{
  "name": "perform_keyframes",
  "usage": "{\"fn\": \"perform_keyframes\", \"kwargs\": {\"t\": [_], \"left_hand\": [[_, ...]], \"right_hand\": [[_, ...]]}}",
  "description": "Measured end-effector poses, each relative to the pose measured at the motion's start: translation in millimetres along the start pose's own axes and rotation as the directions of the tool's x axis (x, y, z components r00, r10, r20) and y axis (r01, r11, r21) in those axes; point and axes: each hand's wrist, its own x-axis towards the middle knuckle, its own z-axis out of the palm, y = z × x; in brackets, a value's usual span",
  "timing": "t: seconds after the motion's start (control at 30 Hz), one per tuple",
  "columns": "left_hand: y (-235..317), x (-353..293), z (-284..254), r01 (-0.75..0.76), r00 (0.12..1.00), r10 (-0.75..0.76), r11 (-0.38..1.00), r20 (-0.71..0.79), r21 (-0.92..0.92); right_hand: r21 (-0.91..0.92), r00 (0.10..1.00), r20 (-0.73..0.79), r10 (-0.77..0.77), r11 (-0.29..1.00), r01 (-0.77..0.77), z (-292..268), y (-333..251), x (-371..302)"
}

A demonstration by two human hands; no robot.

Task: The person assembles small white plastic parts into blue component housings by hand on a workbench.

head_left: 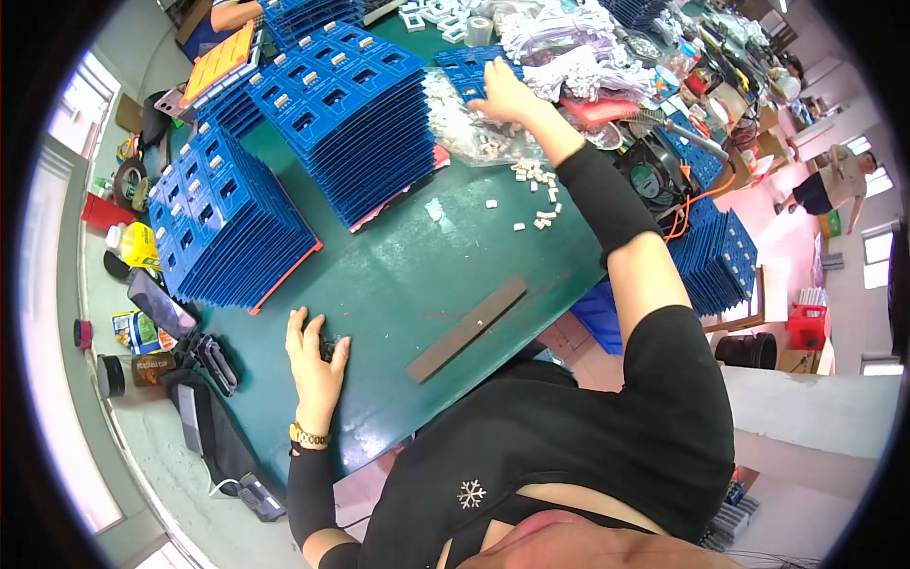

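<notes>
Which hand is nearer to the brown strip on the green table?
Left. The left hand is beside the brown strip, apart from its left end; the right hand is well beyond it, at blue boards by a clear bag.

Left windows: strongest light source; blown out to near white, with pale glare spreading over the surrounding frames;
Right windows: smaller bright patches;
Green tabletop: brightly lit and glossy; whitish reflections near the centre and along the near left edge;
Blue circuit-board stacks: upper faces well lit; sides darker, the layered edges still distinct;
White cable bundles: very pale, fine detail partly washed out;
Black shirt: deep in tone; folds only faintly legible;
Background person: small, tilted by the lens, soft in detail;
Fisheye rim: black corners; wall and window lines bowed.
</notes>
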Motion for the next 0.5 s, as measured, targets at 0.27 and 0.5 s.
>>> {"fn": "perform_keyframes", "kwargs": {"t": [0.27, 0.5], "left_hand": [[10, 5, 0, 0.051, 0.997, -0.047, 0.997, -0.067, 0.056], [13, 3, 8, 0.053, 0.979, -0.04, 0.996, -0.198, 0.065]], "right_hand": [[-0.194, 0.979, -0.12, -0.167, 0.971, 0.142, 38, 16, 3], [0.302, 0.654, -0.729, 0.202, 0.952, 0.043, -68, 42, -1]]}}
